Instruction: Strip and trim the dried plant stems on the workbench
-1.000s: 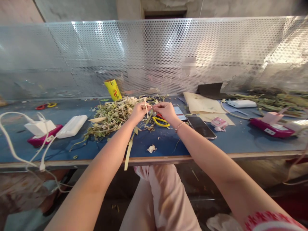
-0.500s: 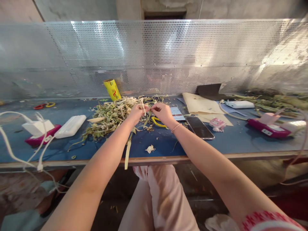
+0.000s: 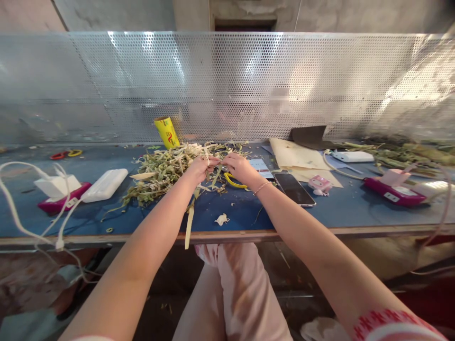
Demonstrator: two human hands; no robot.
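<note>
My left hand (image 3: 201,169) is closed at the front edge of a heap of dried, shredded plant strips (image 3: 159,173); a pale strip sticks up from its fingers. Close beside it on the right, my right hand (image 3: 237,166) has its fingers pinched together, what lies in them being too small to make out. The fingertips of both hands nearly meet. Under my right hand shows a yellow loop (image 3: 232,181), perhaps a scissors handle. A long pale leaf strip (image 3: 189,225) hangs over the table's front edge below my left hand.
Behind the heap stands a yellow tube (image 3: 166,132). To the right lie a phone (image 3: 294,188), a pink case (image 3: 320,183), brown paper (image 3: 296,154) and a purple power strip (image 3: 394,192). On the left are a white power bank (image 3: 105,184) and cables. A perforated metal screen (image 3: 231,85) borders the back.
My fingers have shifted slightly at the same spot, the right hand's fingers now a little flatter. The view has moved very slightly; the objects on the table lie as before.
</note>
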